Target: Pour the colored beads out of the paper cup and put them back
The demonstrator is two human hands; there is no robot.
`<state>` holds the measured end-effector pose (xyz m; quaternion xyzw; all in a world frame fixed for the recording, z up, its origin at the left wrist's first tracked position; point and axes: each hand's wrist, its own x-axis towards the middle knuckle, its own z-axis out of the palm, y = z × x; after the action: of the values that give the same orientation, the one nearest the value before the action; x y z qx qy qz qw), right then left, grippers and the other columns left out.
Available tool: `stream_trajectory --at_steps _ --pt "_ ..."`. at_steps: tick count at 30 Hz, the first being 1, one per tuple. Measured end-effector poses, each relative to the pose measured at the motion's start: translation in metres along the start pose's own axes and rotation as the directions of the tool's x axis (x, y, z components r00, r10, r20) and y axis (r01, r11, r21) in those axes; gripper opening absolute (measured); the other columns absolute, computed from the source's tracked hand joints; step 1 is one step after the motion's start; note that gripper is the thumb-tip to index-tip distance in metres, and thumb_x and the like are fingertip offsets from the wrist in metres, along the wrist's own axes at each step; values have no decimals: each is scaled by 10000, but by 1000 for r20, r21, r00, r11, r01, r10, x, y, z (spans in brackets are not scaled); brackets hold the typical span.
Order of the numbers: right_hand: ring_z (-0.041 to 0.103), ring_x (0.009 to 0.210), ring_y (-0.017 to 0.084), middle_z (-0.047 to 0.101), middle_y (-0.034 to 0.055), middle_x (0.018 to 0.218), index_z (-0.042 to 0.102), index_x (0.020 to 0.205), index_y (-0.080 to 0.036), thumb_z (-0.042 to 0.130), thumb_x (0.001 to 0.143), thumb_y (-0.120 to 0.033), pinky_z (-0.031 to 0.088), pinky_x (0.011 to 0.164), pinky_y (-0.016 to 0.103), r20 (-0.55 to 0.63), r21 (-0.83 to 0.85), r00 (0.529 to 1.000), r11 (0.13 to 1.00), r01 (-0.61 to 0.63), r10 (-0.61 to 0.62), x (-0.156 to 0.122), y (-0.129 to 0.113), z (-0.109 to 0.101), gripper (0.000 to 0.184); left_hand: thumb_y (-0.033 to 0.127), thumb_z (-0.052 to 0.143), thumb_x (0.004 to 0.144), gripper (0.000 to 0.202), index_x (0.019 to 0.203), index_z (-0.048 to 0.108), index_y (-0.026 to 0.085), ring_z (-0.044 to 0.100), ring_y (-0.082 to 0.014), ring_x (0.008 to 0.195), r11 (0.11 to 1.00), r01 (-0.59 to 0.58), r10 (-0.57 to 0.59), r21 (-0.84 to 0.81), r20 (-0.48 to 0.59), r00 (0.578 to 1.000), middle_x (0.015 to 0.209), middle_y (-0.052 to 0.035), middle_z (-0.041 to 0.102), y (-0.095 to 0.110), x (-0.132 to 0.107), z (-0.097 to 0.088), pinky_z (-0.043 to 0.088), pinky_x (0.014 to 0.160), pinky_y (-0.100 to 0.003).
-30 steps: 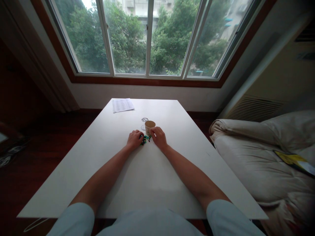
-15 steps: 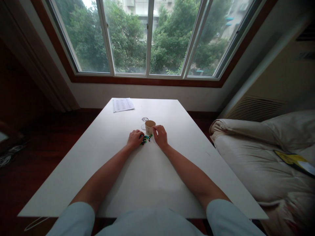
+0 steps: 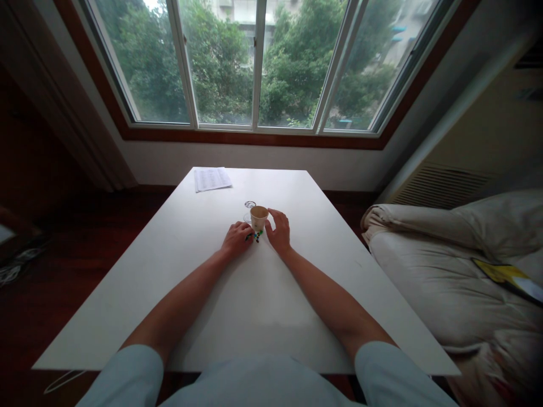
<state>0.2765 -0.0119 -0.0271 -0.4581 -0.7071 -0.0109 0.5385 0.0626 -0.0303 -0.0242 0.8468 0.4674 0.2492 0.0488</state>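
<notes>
1. Cup: pale, upright on the white table, mouth upward, set between the two hands. From where I stand I cannot make out what, if anything, is inside.
2. Beads: small pile on the table, just on the person's side of the cup. Colours seen: green, teal, black. Part of the pile is hidden by the fingers; count not possible.
3. Left hand: palm down at the left edge of the pile, fingers curled over and reaching the beads. Grip narrow; I cannot tell whether any bead is held.
4. Right hand: at the right side of the cup, thumb and fingers parted in a wide curve facing it. Fingertips lie at or just beside the rim; contact cannot be settled from here. No bead seen between them.
5. Behind the cup, slightly left: a dark loop, thin, lying on the table. A fainter ring sits nearer, partly covered by the cup.
6. Papers: at the far left corner of the table, well apart from both hands.
</notes>
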Motion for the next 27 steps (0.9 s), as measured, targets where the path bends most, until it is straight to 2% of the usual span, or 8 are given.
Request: stream_trajectory --at_steps 6,11,18,23,27 --pt "656 1315 347 736 171 1403 660 1459 -220 514 1100 -392 506 1159 576 -6 -52 999 998 34 -34 -3 6 5 424 286 660 1025 219 1149 840 273 627 -310 1276 997 -74 73 21 49 996 1269 -107 776 1 -1 2 493 1147 -493" --pt "630 1376 360 706 177 1468 627 1512 -216 558 1076 -369 480 1205 597 51 -40 997 998 57 -55 -3 9 9 468 324 675 1014 251 1214 821 285 626 -313 1279 996 -82 80 33 74 994 1293 -106 771 -1 -1 6 494 1152 -497" --pt "576 1468 367 665 169 1536 629 1511 -238 629 1028 -334 428 1277 622 100 8 989 995 104 -105 0 0 4 493 324 664 1016 305 1288 797 293 617 -321 1299 996 -56 49 62 107 993 1312 -105 766 0 0 5 489 1157 -500" --pt "647 1335 347 732 161 1375 702 1384 -245 592 1066 -347 517 1179 579 36 41 990 990 136 -137 0 -8 -2 351 328 650 1025 309 1290 801 276 619 -334 1268 996 -33 25 87 96 995 1269 -120 768 2 0 2 497 1124 -511" --pt "679 1188 320 767 140 1202 753 1208 -251 561 1082 -315 570 1078 515 46 50 989 989 141 -143 0 -11 -4 239 269 668 996 287 1246 810 276 617 -340 1263 993 50 -57 108 56 997 1255 -124 769 -1 -1 1 498 1107 -509"
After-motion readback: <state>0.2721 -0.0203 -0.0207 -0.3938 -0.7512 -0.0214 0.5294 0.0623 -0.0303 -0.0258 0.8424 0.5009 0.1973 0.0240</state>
